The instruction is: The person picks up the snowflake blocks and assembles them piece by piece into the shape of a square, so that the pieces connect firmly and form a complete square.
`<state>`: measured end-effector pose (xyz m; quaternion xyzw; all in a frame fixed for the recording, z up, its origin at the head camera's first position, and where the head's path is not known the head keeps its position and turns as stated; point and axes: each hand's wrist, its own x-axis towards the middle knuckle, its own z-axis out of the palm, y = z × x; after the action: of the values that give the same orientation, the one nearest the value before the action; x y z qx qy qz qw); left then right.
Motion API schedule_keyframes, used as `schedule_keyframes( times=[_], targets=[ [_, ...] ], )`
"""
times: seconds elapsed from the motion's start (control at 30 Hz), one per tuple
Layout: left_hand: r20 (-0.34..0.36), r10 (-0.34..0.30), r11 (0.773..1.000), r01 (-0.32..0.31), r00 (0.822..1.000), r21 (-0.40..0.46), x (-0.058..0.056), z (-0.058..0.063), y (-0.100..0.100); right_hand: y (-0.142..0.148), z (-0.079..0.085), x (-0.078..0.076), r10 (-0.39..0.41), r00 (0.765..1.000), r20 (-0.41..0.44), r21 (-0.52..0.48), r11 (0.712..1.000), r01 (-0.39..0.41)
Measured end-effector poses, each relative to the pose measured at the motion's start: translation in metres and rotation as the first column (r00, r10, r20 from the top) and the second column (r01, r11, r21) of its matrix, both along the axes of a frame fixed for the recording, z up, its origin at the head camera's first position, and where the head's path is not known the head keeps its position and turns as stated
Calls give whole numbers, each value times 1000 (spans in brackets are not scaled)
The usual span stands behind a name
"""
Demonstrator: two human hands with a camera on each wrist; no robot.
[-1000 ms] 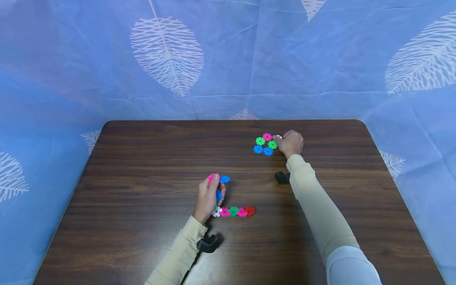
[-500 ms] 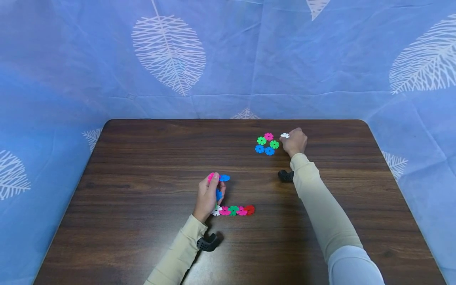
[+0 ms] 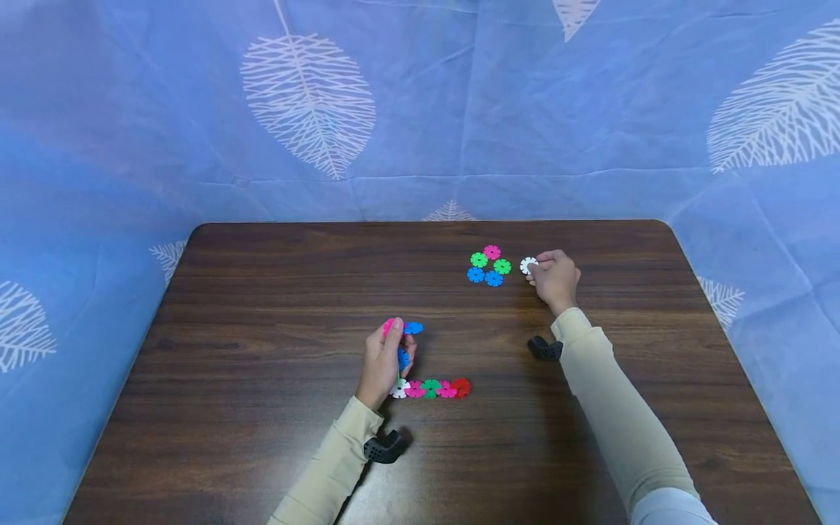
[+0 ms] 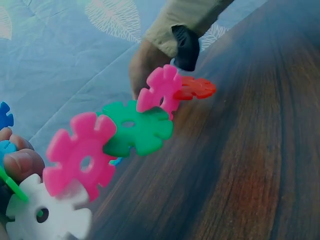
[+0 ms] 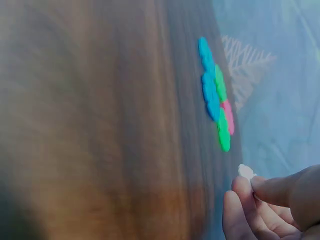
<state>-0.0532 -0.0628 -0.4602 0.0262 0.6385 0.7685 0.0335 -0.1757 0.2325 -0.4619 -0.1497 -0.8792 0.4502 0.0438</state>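
Observation:
My left hand (image 3: 378,368) grips a bent chain of slotted plastic snowflake discs near the table's middle. Its lower row runs rightward from a white disc (image 4: 30,215) through a pink disc (image 4: 80,155), a green disc (image 4: 137,129) and another pink disc (image 4: 162,90) to a red disc (image 4: 195,87). Above, a blue disc (image 3: 413,328) and a pink disc (image 3: 389,328) show at the thumb; the fingers partly hide the upright side. At the back right, my right hand (image 3: 556,281) pinches a loose white snowflake disc (image 3: 528,265) between thumb and fingers.
Left of the right hand, several loose discs lie grouped on the brown table (image 3: 262,292), among them a pink disc (image 3: 492,252), a green disc (image 3: 502,267) and a blue disc (image 3: 475,275). Blue leaf-patterned cloth (image 3: 420,109) hangs behind the table.
The right hand has drawn the white disc away from the loose group, to the right and slightly nearer, and its face now shows. The left hand stays put with the chain.

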Motion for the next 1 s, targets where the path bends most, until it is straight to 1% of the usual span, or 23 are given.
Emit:
schedule_keyframes(
  times=[0.1, 0.17, 0.23, 0.27, 0.33, 0.4, 0.5, 0.6, 0.77, 0.9, 1.0],
  targets=[
    [13, -8, 1000, 8, 1000, 7, 2, 8, 0, -3, 1, 16, 34, 999, -26, -10, 999, -34],
    [13, -8, 1000, 8, 1000, 16, 3, 11, 1, -8, 2, 26, 56, 997, -44, -57, 997, -58],
    [17, -6, 1000, 6, 1000, 28, 3, 11, 1, -14, 2, 36, 82, 995, -51, -130, 988, -88],
    [24, -3, 999, 3, 1000, 32, 3, 10, 1, -17, 3, 41, 100, 994, -53, -169, 980, -107],
    [40, 0, 999, -2, 999, 38, 1, 5, 1, -25, 3, 50, 134, 989, -60, -260, 954, -145],
    [56, 0, 999, -2, 998, 43, 0, 0, 2, -32, 3, 59, 175, 983, -61, -315, 931, -185],
    [74, -7, 999, 3, 997, 51, -1, -5, 3, -43, 6, 71, 221, 973, -73, -380, 895, -232],
    [101, -17, 998, 12, 995, 54, -1, -6, 4, -54, 11, 80, 260, 962, -88, -413, 869, -273],
    [153, -30, 998, 20, 988, 63, -2, -3, 6, -69, 21, 90, 317, 942, -108, -438, 836, -331],
    [171, -37, 997, 25, 985, 71, -3, 1, 7, -79, 28, 96, 342, 932, -125, -439, 823, -361],
    [188, -33, 997, 18, 982, 80, -2, 3, 9, -85, 32, 100, 359, 926, -118, -439, 818, -373]
  ],
)
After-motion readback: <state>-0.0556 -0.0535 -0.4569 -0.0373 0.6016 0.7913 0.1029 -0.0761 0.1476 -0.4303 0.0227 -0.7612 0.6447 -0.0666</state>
